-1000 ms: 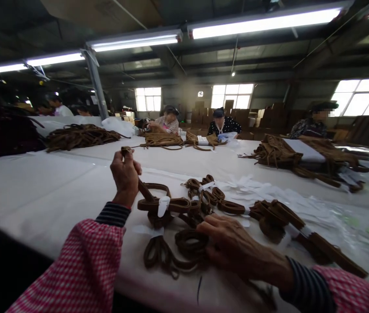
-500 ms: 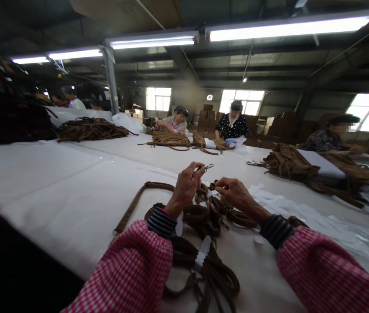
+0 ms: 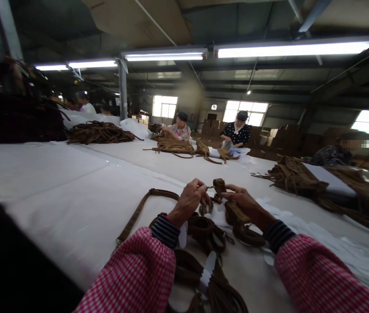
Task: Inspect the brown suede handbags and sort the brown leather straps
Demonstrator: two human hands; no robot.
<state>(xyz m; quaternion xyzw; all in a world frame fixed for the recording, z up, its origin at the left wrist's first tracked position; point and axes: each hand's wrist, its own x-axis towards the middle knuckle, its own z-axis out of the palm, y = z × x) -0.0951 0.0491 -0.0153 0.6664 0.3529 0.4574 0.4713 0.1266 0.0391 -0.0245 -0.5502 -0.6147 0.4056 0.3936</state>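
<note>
My left hand pinches the metal clip end of a long brown strap that trails off to the left across the white table. My right hand is closed on a folded brown strap bundle, its end raised between both hands. The two hands almost touch above a heap of coiled brown straps with white paper bands. Both arms wear red-checked sleeves over striped cuffs.
Other strap piles lie on the table at far left, at the back middle and at the right. Three people sit along the far edge. White paper strips and clear plastic lie to the right.
My right hand has picked up a folded strap bundle and brought it to the clip in my left hand. Earlier my left hand drew the long strap out leftward, then came back to the middle.
</note>
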